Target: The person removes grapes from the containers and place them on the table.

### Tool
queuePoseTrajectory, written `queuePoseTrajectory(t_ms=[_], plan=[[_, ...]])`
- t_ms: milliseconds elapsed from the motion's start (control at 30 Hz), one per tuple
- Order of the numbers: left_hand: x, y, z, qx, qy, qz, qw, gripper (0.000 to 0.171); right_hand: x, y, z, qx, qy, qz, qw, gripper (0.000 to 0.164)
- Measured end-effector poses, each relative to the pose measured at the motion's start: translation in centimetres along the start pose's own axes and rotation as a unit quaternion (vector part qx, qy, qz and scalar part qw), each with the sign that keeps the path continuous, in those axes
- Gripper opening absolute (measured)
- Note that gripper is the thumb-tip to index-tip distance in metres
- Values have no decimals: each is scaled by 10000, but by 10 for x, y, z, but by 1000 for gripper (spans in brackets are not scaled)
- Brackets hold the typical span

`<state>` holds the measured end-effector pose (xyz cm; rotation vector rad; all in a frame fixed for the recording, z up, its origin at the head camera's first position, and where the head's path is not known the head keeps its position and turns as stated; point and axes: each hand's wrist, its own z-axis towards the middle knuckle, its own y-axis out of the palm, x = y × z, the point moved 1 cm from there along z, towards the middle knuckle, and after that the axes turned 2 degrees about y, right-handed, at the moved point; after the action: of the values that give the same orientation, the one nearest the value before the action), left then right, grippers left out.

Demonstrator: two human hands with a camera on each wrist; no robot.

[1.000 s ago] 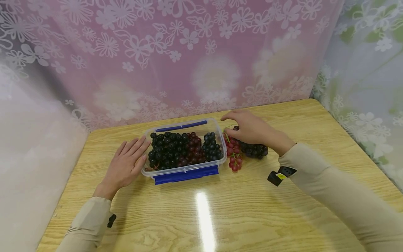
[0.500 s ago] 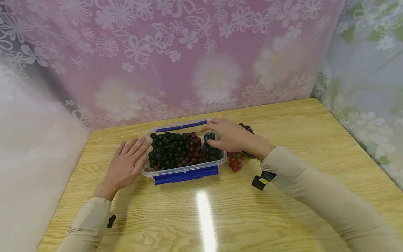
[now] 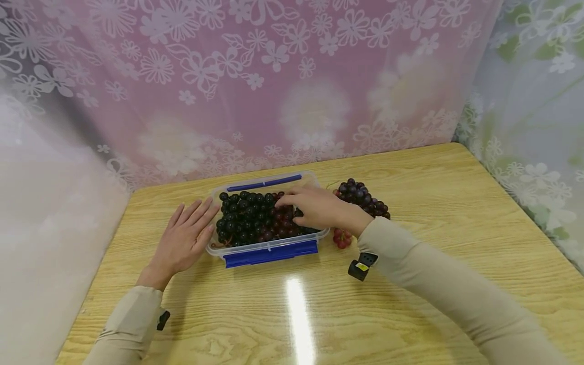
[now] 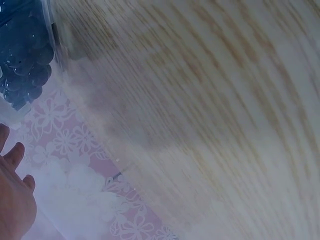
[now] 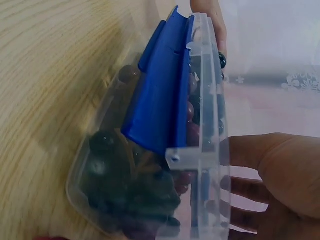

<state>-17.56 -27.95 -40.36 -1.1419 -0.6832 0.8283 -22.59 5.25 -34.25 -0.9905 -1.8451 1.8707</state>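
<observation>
A clear plastic food container (image 3: pixel 255 249) with blue latches stands on the table. Inside it lie black grapes (image 3: pixel 244 215) at the left and dark red grapes (image 3: pixel 282 223) farther right. My left hand (image 3: pixel 180 243) rests with straight fingers at the container's left end. Over the right half my right hand (image 3: pixel 319 207) reaches in, its relaxed fingers and thumb spread above the dark red grapes. It hides most of the blue-black bunch below it. In the right wrist view the right hand (image 5: pixel 290 185) extends its fingers past the rim, beyond the blue latch (image 5: pixel 160 85).
Right of the container lie a dark purple grape bunch (image 3: pixel 362 195) and a bright red bunch (image 3: pixel 342 238), partly covered by my right arm. A pink flowered curtain (image 3: pixel 255 101) hangs behind the wooden table (image 3: pixel 388 314).
My right hand has moved left, from above the loose bunches outside to over the grapes in the container. The dark purple bunch shows more fully now. My left hand has kept its place.
</observation>
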Motion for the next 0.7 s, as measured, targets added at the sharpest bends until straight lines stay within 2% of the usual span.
queuePoseTrajectory(t_ms=[267, 467, 700], plan=[[0, 0, 0, 33, 11, -32, 10000, 53, -11, 10, 10, -240, 111, -310, 9992, 49], [2, 2, 1, 8, -6, -116, 9999, 53, -20, 13, 14, -525, 405, -702, 9953, 47], [0, 3, 0, 29, -42, -124, 9999, 51, -22, 12, 15, -626, 610, -448, 9952, 44]])
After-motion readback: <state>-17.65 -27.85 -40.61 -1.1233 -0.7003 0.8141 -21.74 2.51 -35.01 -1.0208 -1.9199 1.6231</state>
